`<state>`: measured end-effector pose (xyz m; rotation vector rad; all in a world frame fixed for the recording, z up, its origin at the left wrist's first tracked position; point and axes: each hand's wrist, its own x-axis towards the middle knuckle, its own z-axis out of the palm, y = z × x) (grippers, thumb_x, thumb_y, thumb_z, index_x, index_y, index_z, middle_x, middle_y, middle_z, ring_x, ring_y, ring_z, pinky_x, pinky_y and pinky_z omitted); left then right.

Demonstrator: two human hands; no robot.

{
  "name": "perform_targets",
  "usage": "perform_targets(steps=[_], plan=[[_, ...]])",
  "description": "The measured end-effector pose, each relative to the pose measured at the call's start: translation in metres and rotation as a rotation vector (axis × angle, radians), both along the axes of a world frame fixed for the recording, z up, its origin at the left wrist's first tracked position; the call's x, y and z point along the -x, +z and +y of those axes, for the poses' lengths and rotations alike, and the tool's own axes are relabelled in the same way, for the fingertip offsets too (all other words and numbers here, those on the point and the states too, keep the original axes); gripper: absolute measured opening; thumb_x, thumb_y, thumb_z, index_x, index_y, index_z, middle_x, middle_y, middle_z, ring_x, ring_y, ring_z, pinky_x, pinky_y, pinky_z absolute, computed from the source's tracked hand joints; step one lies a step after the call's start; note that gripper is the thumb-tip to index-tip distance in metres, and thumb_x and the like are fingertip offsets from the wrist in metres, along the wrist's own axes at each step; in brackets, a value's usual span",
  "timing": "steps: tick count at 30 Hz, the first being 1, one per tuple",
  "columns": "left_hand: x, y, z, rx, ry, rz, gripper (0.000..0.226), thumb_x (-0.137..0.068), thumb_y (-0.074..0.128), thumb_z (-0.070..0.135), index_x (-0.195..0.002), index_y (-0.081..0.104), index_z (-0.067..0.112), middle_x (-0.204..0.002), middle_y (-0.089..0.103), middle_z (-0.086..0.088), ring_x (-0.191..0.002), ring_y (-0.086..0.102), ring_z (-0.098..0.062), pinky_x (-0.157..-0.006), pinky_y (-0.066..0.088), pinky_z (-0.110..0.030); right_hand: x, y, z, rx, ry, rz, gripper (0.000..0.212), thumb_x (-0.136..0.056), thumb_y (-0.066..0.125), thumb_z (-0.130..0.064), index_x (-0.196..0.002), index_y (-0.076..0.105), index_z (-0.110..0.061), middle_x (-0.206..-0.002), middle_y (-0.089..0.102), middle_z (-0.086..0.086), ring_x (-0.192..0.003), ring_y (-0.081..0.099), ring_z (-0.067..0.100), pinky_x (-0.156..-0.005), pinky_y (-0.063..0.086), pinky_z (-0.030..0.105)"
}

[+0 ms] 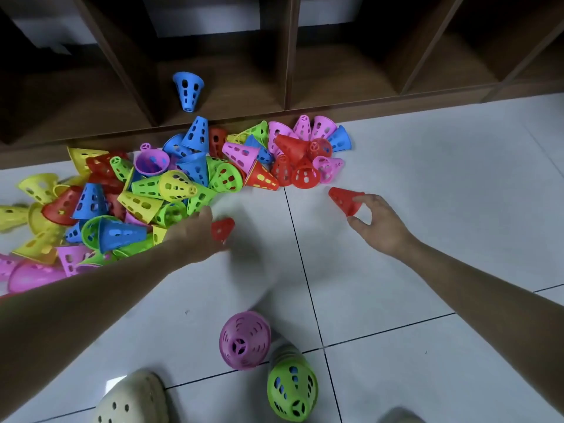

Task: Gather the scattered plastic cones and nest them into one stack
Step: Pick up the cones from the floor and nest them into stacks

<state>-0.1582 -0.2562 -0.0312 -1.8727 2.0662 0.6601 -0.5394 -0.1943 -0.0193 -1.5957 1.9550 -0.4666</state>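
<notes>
A big heap of perforated plastic cones in red, blue, green, yellow and pink lies on the white tiled floor along a wooden shelf. My left hand holds a red cone at the heap's near edge. My right hand pinches another red cone by its wide rim; this cone lies on its side, tip pointing away to the left. Close to my feet stand a pink cone stack and a green cone stack, seen from above.
A lone blue cone lies inside a cubby of the brown wooden shelf unit. My beige perforated shoes are at the bottom. Bare white tiles stretch to the right of the heap.
</notes>
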Motion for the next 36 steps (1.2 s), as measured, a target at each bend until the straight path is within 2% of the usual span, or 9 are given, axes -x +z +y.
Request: perform_targets(steps=[4, 7, 15, 19, 23, 28, 31, 33, 36], plan=[[-0.003, -0.013, 0.014, -0.092, -0.045, 0.076, 0.057, -0.078, 0.066, 0.057, -0.111, 0.049, 0.014, -0.100, 0.064, -0.011, -0.078, 0.063, -0.028, -0.068, 0.056, -0.041, 0.009, -0.007, -0.029, -0.113, 0.014, 0.075, 0.061, -0.090, 0.070, -0.031, -0.144, 0.047, -0.016, -0.147, 0.046, 0.007, -0.140, 0.039, 0.022, -0.115, 0.029, 0.028], [-0.004, -0.018, 0.023, -0.069, -0.141, 0.073, 0.058, -0.079, 0.075, 0.048, -0.116, 0.052, 0.010, -0.109, 0.063, -0.011, -0.091, 0.063, -0.030, -0.076, 0.053, -0.040, 0.005, -0.008, -0.043, -0.191, -0.039, 0.070, 0.067, -0.091, 0.067, -0.034, -0.150, 0.040, -0.016, -0.156, 0.036, 0.008, -0.146, 0.033, 0.022, -0.119, 0.026, 0.031], [-0.012, -0.029, 0.033, -0.048, -0.238, 0.082, 0.079, -0.079, 0.073, 0.059, -0.134, 0.043, 0.011, -0.121, 0.057, -0.010, -0.104, 0.058, -0.030, -0.088, 0.047, -0.041, -0.020, -0.020, -0.037, -0.273, -0.179, -0.037, 0.036, -0.088, 0.068, -0.039, -0.114, 0.056, -0.016, -0.108, 0.070, 0.001, -0.092, 0.064, 0.018, -0.064, 0.044, 0.026], [-0.015, -0.031, 0.031, -0.071, -0.221, 0.112, 0.081, -0.078, 0.074, 0.060, -0.135, 0.042, 0.011, -0.120, 0.056, -0.009, -0.104, 0.057, -0.029, -0.087, 0.047, -0.041, -0.036, -0.016, -0.028, -0.324, -0.217, -0.104, 0.037, -0.086, 0.071, -0.029, -0.115, 0.053, -0.016, -0.086, 0.063, -0.010, -0.076, 0.060, 0.008, -0.060, 0.044, 0.024], [-0.015, -0.026, 0.035, -0.097, -0.202, 0.168, 0.083, -0.076, 0.077, 0.058, -0.136, 0.044, 0.011, -0.119, 0.059, -0.007, -0.104, 0.058, -0.025, -0.089, 0.048, -0.038, -0.042, -0.017, -0.013, -0.433, -0.122, -0.025, 0.038, -0.074, 0.076, -0.035, -0.106, 0.060, -0.023, -0.092, 0.068, -0.007, -0.077, 0.065, 0.012, -0.064, 0.054, 0.028], [0.007, 0.000, 0.060, -0.196, -0.030, 0.587, 0.080, -0.055, 0.077, 0.077, -0.117, 0.053, 0.034, -0.098, 0.069, 0.012, -0.083, 0.066, -0.006, -0.077, 0.053, -0.028, -0.047, -0.004, 0.025, -0.491, -0.072, 0.032, 0.022, -0.071, 0.072, -0.049, -0.082, 0.061, -0.032, -0.077, 0.069, -0.014, -0.073, 0.066, 0.007, -0.063, 0.052, 0.025], [0.028, 0.027, 0.075, -0.173, 0.121, 0.756, 0.063, -0.066, 0.077, 0.067, -0.114, 0.053, 0.035, -0.093, 0.070, 0.009, -0.079, 0.065, -0.005, -0.070, 0.048, -0.018, -0.053, 0.009, 0.043, -0.517, -0.178, -0.209, 0.026, -0.081, 0.071, -0.047, -0.087, 0.069, -0.021, -0.082, 0.071, -0.008, -0.076, 0.066, 0.010, -0.067, 0.052, 0.028], [0.034, 0.042, 0.084, -0.164, 0.182, 0.853, 0.059, -0.071, 0.073, 0.071, -0.115, 0.055, 0.036, -0.095, 0.069, 0.008, -0.083, 0.064, -0.008, -0.074, 0.051, -0.026, -0.061, 0.024, 0.054, -0.583, -0.291, -0.519, 0.034, -0.087, 0.068, -0.046, -0.101, 0.073, -0.015, -0.095, 0.076, 0.004, -0.081, 0.068, 0.018, -0.083, 0.054, 0.037], [0.033, 0.063, 0.100, -0.179, 0.178, 1.001, 0.055, -0.073, 0.069, 0.069, -0.116, 0.059, 0.036, -0.103, 0.069, 0.005, -0.094, 0.065, -0.019, -0.088, 0.054, -0.045, -0.069, 0.052, 0.075, -0.657, -0.339, -0.845, 0.039, -0.092, 0.063, -0.045, -0.113, 0.071, -0.013, -0.096, 0.073, 0.008, -0.079, 0.066, 0.021, -0.076, 0.049, 0.031]])
